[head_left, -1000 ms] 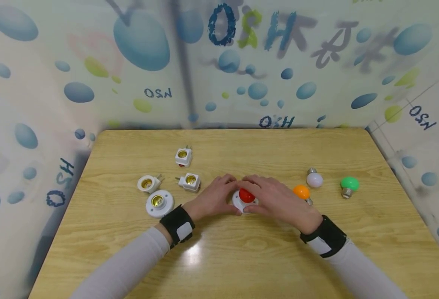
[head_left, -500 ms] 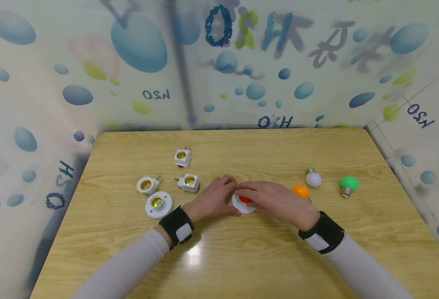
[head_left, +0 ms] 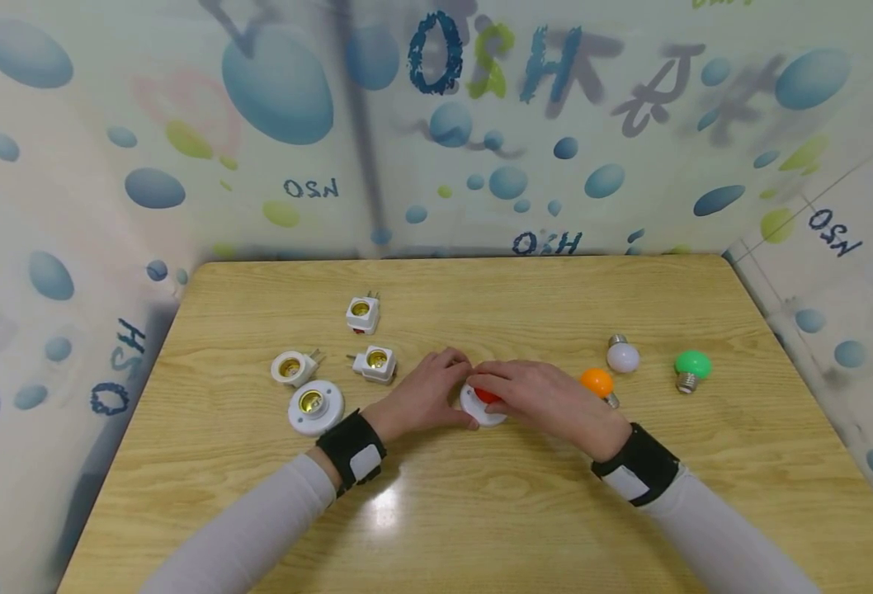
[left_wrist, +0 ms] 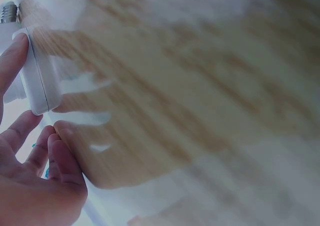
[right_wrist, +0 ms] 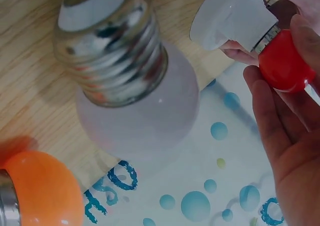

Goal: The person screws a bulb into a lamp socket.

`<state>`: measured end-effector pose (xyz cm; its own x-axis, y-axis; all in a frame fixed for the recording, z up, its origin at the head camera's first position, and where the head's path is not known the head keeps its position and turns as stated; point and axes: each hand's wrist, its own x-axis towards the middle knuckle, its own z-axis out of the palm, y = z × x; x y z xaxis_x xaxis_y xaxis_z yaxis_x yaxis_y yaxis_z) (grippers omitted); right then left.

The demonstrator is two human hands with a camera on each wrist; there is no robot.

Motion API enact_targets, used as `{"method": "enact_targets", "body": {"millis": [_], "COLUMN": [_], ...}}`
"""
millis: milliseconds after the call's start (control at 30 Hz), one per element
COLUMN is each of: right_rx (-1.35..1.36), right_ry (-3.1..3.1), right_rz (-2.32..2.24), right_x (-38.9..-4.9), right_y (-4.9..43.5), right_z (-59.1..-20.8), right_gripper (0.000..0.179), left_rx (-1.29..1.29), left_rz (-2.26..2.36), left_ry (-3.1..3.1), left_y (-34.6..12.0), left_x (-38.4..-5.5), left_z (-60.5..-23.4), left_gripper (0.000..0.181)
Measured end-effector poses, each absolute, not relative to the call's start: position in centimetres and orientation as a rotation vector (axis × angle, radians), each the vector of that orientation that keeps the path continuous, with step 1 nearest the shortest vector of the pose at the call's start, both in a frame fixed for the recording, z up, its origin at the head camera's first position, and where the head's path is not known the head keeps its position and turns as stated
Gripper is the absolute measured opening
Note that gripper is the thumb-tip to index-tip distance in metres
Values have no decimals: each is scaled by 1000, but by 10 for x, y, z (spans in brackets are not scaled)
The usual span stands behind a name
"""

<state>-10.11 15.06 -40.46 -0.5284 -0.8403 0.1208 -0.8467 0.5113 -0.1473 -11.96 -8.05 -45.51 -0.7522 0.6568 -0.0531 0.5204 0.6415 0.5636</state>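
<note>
My left hand (head_left: 427, 394) grips the rim of a white round lamp holder (head_left: 483, 414) at the middle of the table. In the left wrist view the thumb and a fingertip touch the edge of that lamp holder (left_wrist: 41, 70). From the other side my right hand (head_left: 548, 400) pinches a red light bulb (head_left: 487, 396), largely covering it in the head view. The right wrist view has the red bulb (right_wrist: 284, 63) at the mouth of the white lamp holder (right_wrist: 225, 20), a little of its metal thread showing between them.
Left of the hands lie a second round lamp holder (head_left: 316, 407), a round plug-in socket (head_left: 294, 368) and two square plug-in sockets (head_left: 377, 363). On the right are an orange bulb (head_left: 596, 382), a white bulb (head_left: 623, 358) and a green bulb (head_left: 693, 364).
My right hand has turned over the red bulb, its fingers now covering more of it than a second ago. The left hand stays in place on the lamp holder.
</note>
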Motion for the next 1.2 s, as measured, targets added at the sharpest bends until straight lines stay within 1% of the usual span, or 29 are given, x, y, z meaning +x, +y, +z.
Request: {"method": "enact_targets", "body": {"millis": [333,567,667,800,867,933,1067,1200], "right_rx": [1447,1400,1378,1365,1365,1359,1346,1276], "right_ry": [-2679,-2653,-2666,-2783,-2857,-2911,-2954,-2972], "right_rz": [314,258,219,259,314,369,494,731], "right_x": [-98,-95,-95,-95,-95,-96,-98,-101], "right_y": [148,146,145,146,147,148,153,161], "right_z": [-410,-412,-411,-408,-406,-404,-402,-399], "right_gripper": [41,44,48,64,67,63,51,47], "left_rx": [960,966,969,982,979,976,974,930], "left_rz": [779,776,781,795,796,787,780,897], "left_ry": [2607,2608,2609,2613,2615,2617,2602,2509], "left_y": [-81,-81,-81,-81,-81,-81,-81,-86], "left_x": [-120,-120,-119,-119,-119,-118,-118,-118], "left_z": [-455,-455,-455,-456,-455,-454,-452,-448], "left_gripper": [66,67,66,62,62,64,70,78]}}
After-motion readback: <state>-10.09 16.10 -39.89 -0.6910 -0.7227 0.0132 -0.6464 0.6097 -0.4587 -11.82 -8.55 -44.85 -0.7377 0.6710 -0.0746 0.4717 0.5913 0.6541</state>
